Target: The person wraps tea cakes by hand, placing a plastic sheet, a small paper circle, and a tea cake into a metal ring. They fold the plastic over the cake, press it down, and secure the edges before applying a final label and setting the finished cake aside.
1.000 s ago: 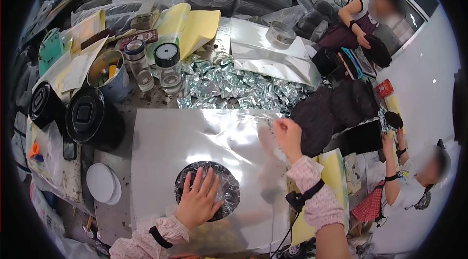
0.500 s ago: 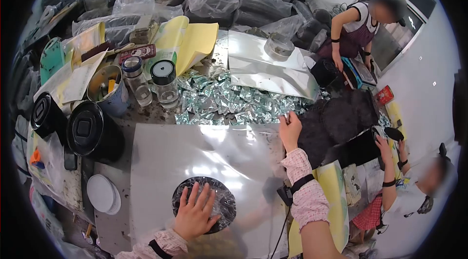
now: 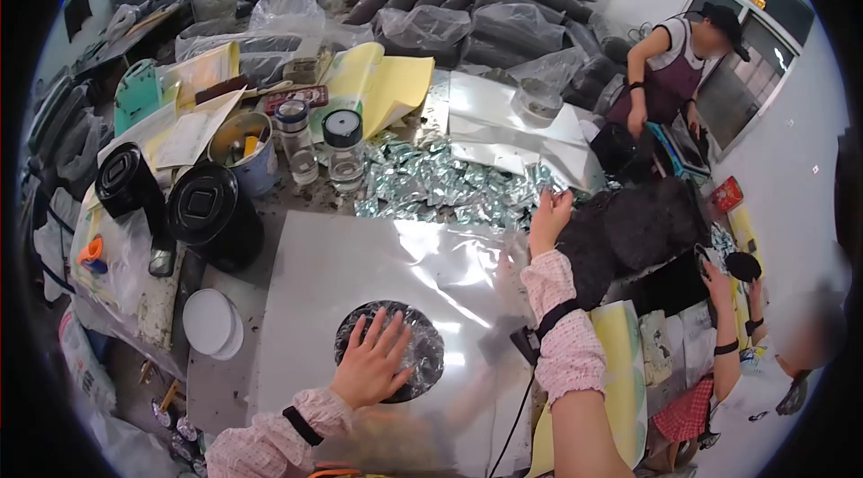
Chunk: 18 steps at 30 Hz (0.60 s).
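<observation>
My left hand [image 3: 370, 359] lies flat, fingers spread, on a round dark disc [image 3: 421, 350] covered with crinkled clear film. The disc rests on a shiny metal sheet [image 3: 315, 271], and its left part is hidden under my palm. Out at the far right corner of the sheet, my right hand [image 3: 547, 222] is closed in a pinch beside a heap of small silvery-green foil pieces [image 3: 440, 177]. Foil lies right behind its fingertips, so what they hold cannot be made out. A dark, rough mass [image 3: 638, 226] lies just right of this hand.
Two glass jars [image 3: 343, 159], a bucket [image 3: 244, 154] and black lidded canisters [image 3: 211, 217] stand left of the foil. White round lids [image 3: 211, 322] lie at lower left. Two co-workers are at the right: one person [image 3: 661, 73] farther back, another person's hand [image 3: 717, 280] nearer. A cable [image 3: 517, 415] crosses the sheet's right side.
The view has tilted and shifted, so most things sit further right. My right hand has moved slightly toward the foil heap's far side. My left hand stays on the disc.
</observation>
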{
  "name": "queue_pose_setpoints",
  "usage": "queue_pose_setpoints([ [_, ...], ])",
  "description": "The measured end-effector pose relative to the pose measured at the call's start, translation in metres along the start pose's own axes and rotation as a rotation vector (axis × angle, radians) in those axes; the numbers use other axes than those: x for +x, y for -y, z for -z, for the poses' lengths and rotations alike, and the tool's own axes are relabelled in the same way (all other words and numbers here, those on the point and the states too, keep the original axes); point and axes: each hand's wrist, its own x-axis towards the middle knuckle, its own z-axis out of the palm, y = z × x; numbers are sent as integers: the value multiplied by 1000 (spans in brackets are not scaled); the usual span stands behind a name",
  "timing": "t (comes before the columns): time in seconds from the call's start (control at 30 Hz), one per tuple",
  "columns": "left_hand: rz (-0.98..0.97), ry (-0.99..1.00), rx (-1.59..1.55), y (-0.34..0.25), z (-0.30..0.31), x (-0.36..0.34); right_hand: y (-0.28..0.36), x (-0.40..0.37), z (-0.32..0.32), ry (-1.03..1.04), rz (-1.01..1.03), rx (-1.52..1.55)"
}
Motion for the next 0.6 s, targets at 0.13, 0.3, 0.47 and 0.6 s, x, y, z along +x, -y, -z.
queue_pose_setpoints([
  [0.13,9,43,28,-1,-2,2,53,-52,-13,168,-365,296],
  [0.3,47,-14,-163,4,-7,2,158,-214,-1,595,-1034,352],
  [0.47,241,-329,-627,9,-20,-8,161,-310,0,747,-638,-151],
  [0.6,-167,-663,-83,12,-21,-11,165,-301,-6,799,-486,-387],
])
